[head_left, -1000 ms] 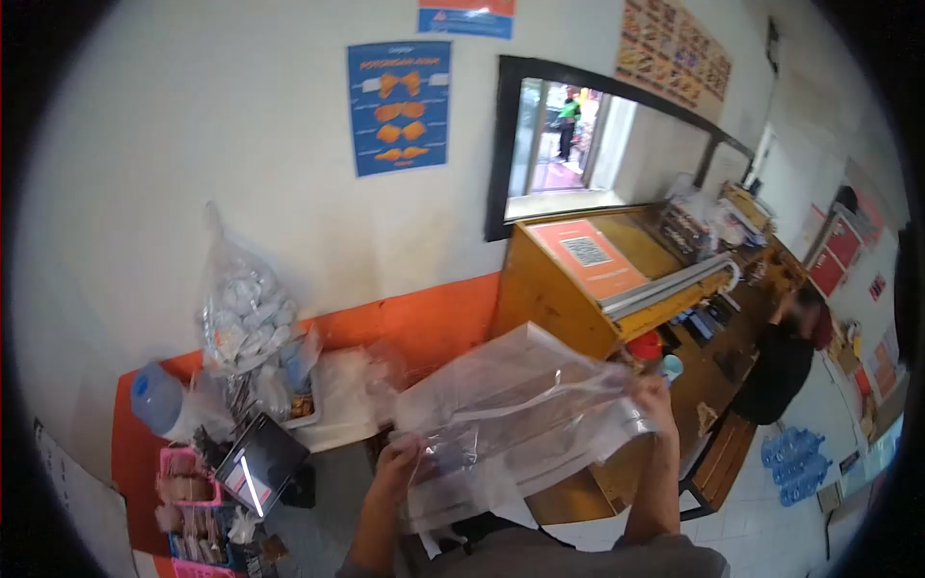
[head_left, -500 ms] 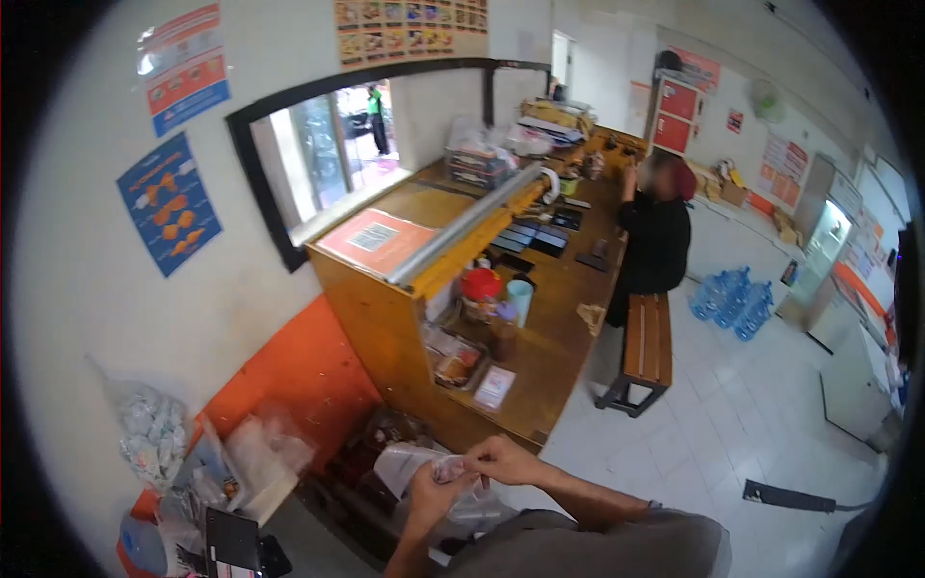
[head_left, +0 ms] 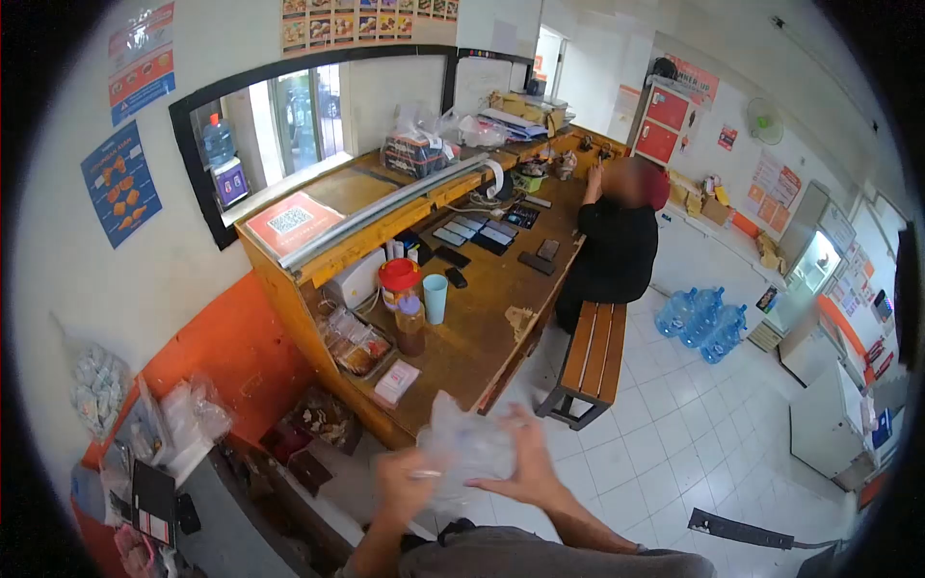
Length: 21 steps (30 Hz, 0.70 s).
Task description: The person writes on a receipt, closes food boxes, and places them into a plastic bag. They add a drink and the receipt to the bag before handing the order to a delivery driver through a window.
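Observation:
A clear, crumpled plastic bag (head_left: 464,445) is in front of my body, between my hands, its upper edge blurred. My left hand (head_left: 403,486) is closed on the bag's left side, and a thin pale strip shows at its fingers. On the other side, my right hand (head_left: 528,467) has its thumb and fingers spread apart against the bag. Whether anything is inside the bag cannot be made out. Just beyond the bag lies a small pink-and-white card (head_left: 396,382) on the near end of the wooden counter (head_left: 462,371).
Along the counter stand a red-lidded jar (head_left: 399,279), a light blue cup (head_left: 435,300) and several phones (head_left: 467,231). A person in black (head_left: 617,246) sits on a slatted bench (head_left: 590,354). Large blue water bottles (head_left: 701,323) stand on the floor. A dark tray of scraps (head_left: 313,422) is low left.
My hands have moved apart, and the bag now stands up and spreads between them. My right hand's fingers have opened from a pinch. The view has turned to the right.

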Tool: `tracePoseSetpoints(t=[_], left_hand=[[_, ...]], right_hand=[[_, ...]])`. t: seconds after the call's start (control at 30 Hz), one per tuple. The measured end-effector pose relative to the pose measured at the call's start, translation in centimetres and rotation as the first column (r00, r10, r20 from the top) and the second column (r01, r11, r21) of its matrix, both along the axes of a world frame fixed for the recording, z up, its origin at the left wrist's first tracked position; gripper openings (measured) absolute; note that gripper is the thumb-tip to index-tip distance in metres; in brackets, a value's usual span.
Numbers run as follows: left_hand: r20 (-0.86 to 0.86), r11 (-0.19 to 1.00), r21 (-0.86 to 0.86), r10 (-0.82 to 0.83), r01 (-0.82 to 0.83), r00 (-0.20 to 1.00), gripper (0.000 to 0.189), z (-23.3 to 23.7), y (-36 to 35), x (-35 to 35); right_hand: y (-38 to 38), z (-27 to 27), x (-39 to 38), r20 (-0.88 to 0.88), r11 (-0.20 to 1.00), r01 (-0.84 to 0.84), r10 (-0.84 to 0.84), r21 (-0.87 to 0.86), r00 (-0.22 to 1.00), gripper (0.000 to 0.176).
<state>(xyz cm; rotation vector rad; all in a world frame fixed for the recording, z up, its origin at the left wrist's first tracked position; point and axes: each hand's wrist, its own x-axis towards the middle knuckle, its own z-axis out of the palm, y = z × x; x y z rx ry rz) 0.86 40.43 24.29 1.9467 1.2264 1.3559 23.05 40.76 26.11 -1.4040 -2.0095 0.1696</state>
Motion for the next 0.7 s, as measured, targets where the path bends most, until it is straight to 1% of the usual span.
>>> tracePoseSetpoints(t=[0.03,0.07,0.1,0.13,0.17,0.2,0.23,0.27,0.3,0.33,0.37,0.4,0.43,0.47,0.5,0.53,0.57,0.6,0.63,0.67,0.7], left_hand=[[0.001,1.0,-0.013,0.005,-0.005,1.0,0.012,0.8,-1.2,1.9],[-0.193,0.999,-0.001,-0.048,0.049,0.98,0.012,1.4,-2.1,3.7],[-0.377,0.995,0.008,-0.092,0.102,0.922,0.016,1.7,-2.4,5.0],[-0.369,0.996,0.02,-0.077,0.091,0.926,0.016,0.4,-2.4,4.7],[-0.487,0.998,-0.036,0.034,-0.058,0.873,0.017,-2.7,-2.2,3.0],[-0.606,0.974,-0.078,0.122,-0.211,0.786,0.017,-6.1,-1.9,1.2],[-0.472,0.935,-0.276,0.068,-0.221,0.879,0.016,-10.5,-1.5,0.1],[-0.318,0.858,-0.477,0.036,-0.193,0.947,0.015,-13.8,-0.8,-0.9],[-0.41,0.872,-0.438,0.023,-0.219,0.912,0.016,-17.3,1.3,-2.3],[-0.491,0.889,-0.394,0.012,-0.234,0.871,0.017,-18.2,3.4,-2.5],[-0.399,0.917,-0.235,0.209,-0.321,0.893,0.014,-11.0,5.0,-0.3],[-0.267,0.899,-0.069,0.402,-0.433,0.876,0.013,-3.0,5.6,1.2],[-0.265,0.891,-0.061,0.42,-0.45,0.868,0.013,-2.1,4.8,0.2],[-0.304,0.804,0.264,0.593,-0.533,0.745,0.014,-2.2,2.8,-1.3],[-0.284,0.643,0.557,0.743,-0.527,0.607,0.016,-1.8,0.0,-2.2],[0.046,0.905,0.346,0.248,-0.248,0.968,0.013,4.0,-3.1,-0.7],[-0.346,0.944,0.229,0.306,-0.236,0.887,0.011,-0.4,-2.2,-1.2],[-0.69,0.959,0.107,0.262,-0.262,0.675,0.011,-8.3,-0.8,-2.4],[-0.692,0.959,0.099,0.257,-0.264,0.674,0.011,-17.8,-2.8,-3.8],[-0.46,0.984,-0.124,0.056,-0.127,0.886,0.01,-27.4,-5.7,-5.6],[-0.684,0.989,-0.142,-0.132,0.047,0.717,0.016,-28.8,-9.7,-6.2]], right_hand=[[-0.8,-0.1,0.2,0.041,0.987,-0.1,0.106,-0.129,0.994,0.06],[-1.0,-1.3,1.9,0.048,0.985,-0.103,0.111,-0.136,0.993,0.06],[-0.7,-3.2,4.3,-0.081,0.986,-0.095,0.084,-0.134,0.993,0.055],[0.0,-3.9,6.3,-0.21,0.988,-0.089,0.062,-0.124,0.976,0.05],[0.0,-2.5,7.7,-0.188,0.99,0.045,-0.019,0.135,0.982,0.046],[0.1,-2.7,9.0,-0.072,0.987,0.154,-0.149,0.054,0.986,0.048],[-0.3,-3.9,9.6,0.044,0.961,0.275,-0.274,-0.028,0.961,0.051],[-0.3,-6.3,9.7,0.031,0.96,0.276,-0.275,-0.047,0.961,0.051],[0.2,-9.3,10.6,0.298,0.918,0.193,-0.087,-0.347,0.951,0.049],[-0.1,-10.9,11.6,0.472,0.765,0.182,0.175,-0.617,0.864,0.047],[-0.2,-7.6,11.5,0.476,0.769,0.188,0.167,-0.611,0.863,0.047],[0.5,-3.5,11.3,0.221,0.93,0.163,-0.092,-0.329,0.971,0.045],[1.0,-1.0,10.9,-0.128,0.974,0.223,-0.226,-0.032,0.966,0.044],[0.6,-1.5,12.3,-0.53,0.93,0.121,0.088,0.348,0.844,0.055],[-0.3,-2.5,12.6,-0.531,0.942,0.105,0.086,0.319,0.843,0.055],[-0.5,-3.5,13.1,-0.285,0.949,0.037,0.057,0.314,0.957,0.053],[-0.2,-4.5,13.6,-0.017,0.951,-0.028,0.034,0.306,0.999,0.051],[0.5,-6.2,12.5,0.09,1.0,0.007,-0.004,-0.03,0.996,0.032],[-0.1,-14.4,14.0,0.457,0.851,0.19,0.064,-0.489,0.887,0.022],[-2.4,-16.6,14.2,0.408,0.653,0.145,0.271,-0.743,0.872,0.031],[-5.2,-22.8,14.9,0.108,0.667,0.007,0.111,-0.745,0.988,0.036]])
